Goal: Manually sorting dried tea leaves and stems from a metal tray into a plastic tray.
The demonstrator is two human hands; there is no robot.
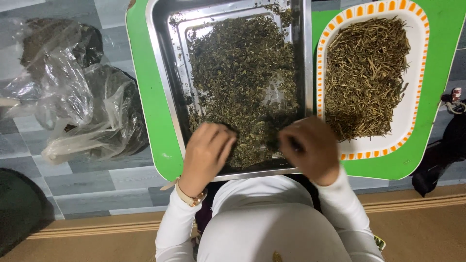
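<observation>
At the far left of the floor (pixel 87 184), which is covered with grey and blue-grey tiles, a crumpled clear plastic bag (pixel 73 97) with dark contents is seen, well apart from the hands. Beside it lies a green tray (pixel 155 111), and on its left part a steel pan (pixel 162 77) is placed, filled with dried green leaves (pixel 242 73).

The left hand (pixel 206 155) is laid at the near edge of the pan, its fingers curled down into the leaves; whether something is pinched between them cannot be told. The right hand (pixel 310 148) is held at the near right corner of the pan, its fingers bent together over the leaves, but a grip cannot be confirmed either.

Several things could go wrong here. The leaves are piled close to the near edge of the pan, so some could be pushed over the rim onto the green tray or the floor by a wide sweep of a hand. The right hand is just beside the white plate with the orange border (pixel 417 97), which carries a heap of dry stems (pixel 366 73); the plate could be knocked, or leaves could be mixed into the stems. The leaves look brittle, so they may be crushed by firm pressure.

A brown strip (pixel 427 233) runs along the near edge of the floor, and a dark object (pixel 446 150) is lying at the right edge.
</observation>
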